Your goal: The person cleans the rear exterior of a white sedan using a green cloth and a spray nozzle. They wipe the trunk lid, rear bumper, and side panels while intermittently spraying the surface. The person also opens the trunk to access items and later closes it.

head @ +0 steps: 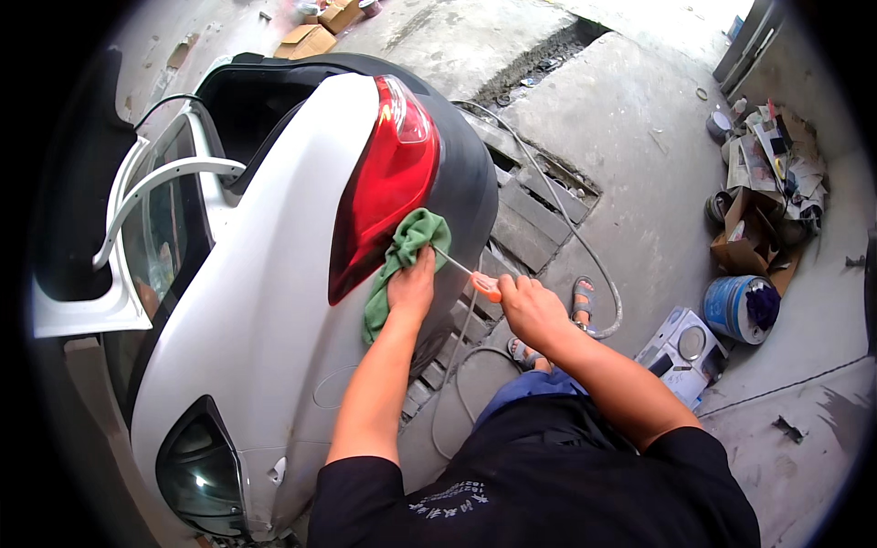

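Before me is the rear corner of a white car (288, 198) with a red tail lamp (394, 164) and a dark grey bumper (469, 157). My left hand (411, 284) presses a green cloth (419, 233) against the body at the lamp's lower edge. In my right hand (534, 308) is a screwdriver by its orange handle (486, 286). Its metal shaft (452, 260) runs up to the cloth beside my left fingers. Cloth and fingers hide the tip, so I cannot tell what it touches.
A grey hose (575, 233) loops over the concrete floor around my feet. Broken slabs (527, 233) cover a trench beside the bumper. To the right stand a blue bucket (726, 308), a white box (675, 349) and a heap of papers (760, 157). The raised tailgate (75, 171) is at left.
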Tool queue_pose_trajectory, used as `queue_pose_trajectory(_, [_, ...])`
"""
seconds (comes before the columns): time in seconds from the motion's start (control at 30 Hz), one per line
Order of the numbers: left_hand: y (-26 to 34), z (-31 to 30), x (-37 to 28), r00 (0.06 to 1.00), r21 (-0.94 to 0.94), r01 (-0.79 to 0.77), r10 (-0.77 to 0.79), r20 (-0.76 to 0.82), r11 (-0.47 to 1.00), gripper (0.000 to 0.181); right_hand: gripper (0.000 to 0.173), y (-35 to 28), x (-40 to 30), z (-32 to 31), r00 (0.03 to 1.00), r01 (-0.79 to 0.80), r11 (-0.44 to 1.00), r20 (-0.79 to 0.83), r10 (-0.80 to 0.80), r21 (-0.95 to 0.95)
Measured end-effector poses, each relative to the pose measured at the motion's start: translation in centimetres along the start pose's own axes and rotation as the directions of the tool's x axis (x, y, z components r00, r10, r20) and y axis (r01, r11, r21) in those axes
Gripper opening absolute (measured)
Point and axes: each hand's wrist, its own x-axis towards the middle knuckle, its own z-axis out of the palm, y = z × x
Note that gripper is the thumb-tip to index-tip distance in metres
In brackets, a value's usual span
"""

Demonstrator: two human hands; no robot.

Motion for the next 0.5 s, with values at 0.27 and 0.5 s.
queue_pose_trajectory(0.27, [-0.4,0.1,-0.3,0.994,-0.108,-0.043,0.054,0.099,0.993,0.047,0.016,2.1,-0.9,0.0,0.999,0.034,0.999,0.029,-0.035,0.027])
queue_pose_trajectory(0.5, [-6.8,-5.8,-10.3,0.998,-0.106,0.064,-0.065,-0.005,0.992,0.054,0.017,0.2,-0.8,0.1,0.984,0.179,0.971,-0.004,-0.181,0.157])
